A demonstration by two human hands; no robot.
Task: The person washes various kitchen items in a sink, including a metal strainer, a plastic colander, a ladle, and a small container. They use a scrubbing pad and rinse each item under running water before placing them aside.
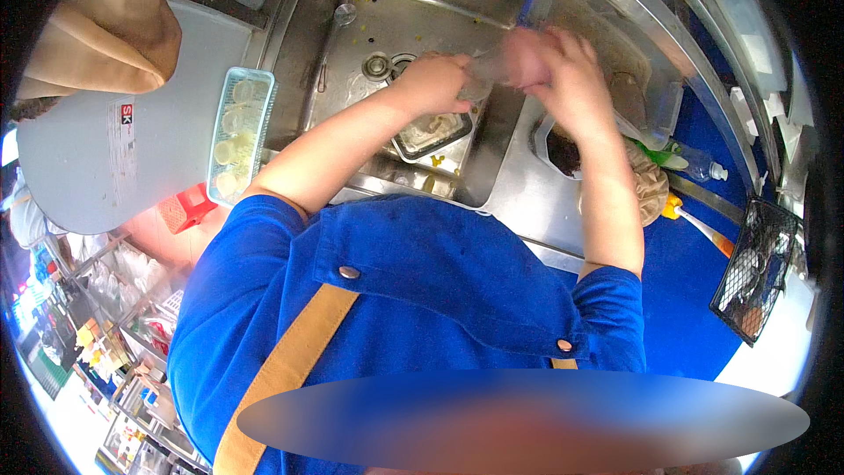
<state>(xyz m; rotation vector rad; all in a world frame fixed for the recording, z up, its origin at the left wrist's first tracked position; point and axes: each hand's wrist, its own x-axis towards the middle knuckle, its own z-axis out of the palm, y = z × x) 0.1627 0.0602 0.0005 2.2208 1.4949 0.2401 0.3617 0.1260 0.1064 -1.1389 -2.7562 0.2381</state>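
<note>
My left hand (pixel 438 82) reaches over a stainless steel sink (pixel 369 13), its fingers curled on a clear, motion-blurred container (pixel 480 79). To its right my right hand (pixel 557 59) is blurred at the fingers; whether it touches the clear container or holds anything cannot be made out. Below my left hand, a rectangular tub (pixel 432 135) with a dark inner edge and pale contents stands in the sink. Beside the drain lies a round metal strainer (pixel 376 66). Farther back is a small clear round piece (pixel 345 14), and yellow and dark food bits dot the basin.
A light blue basket (pixel 241 135) of several small cups stands left of the sink. Right of it are a white container (pixel 557 148) with dark contents, a large clear bin (pixel 593 20), a plastic bottle (pixel 702 168) and a brush (pixel 702 227). A black mesh basket (pixel 752 270) is at far right.
</note>
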